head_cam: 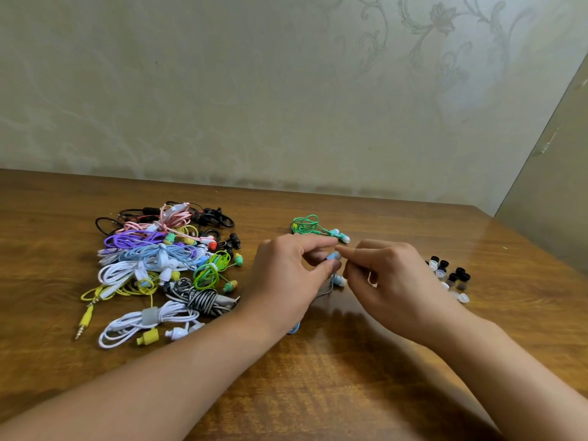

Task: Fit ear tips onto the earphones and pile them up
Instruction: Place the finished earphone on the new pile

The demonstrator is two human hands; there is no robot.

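Note:
My left hand point(292, 275) pinches a light blue earbud point(333, 256) between thumb and fingers above the wooden table point(350, 361). My right hand point(385, 275) meets it from the right, fingertips pinched at the bud's tip; whatever they hold is too small to see. The second blue bud point(339, 280) and its cable hang below the hands. A green-cabled earphone point(310, 226) with blue buds lies just behind my hands. Loose black and clear ear tips point(450, 278) are scattered to the right.
A big heap of coiled earphones point(165, 268) in many colours covers the table's left side. A patterned wall stands right behind the table, and the table's right edge runs close to the ear tips.

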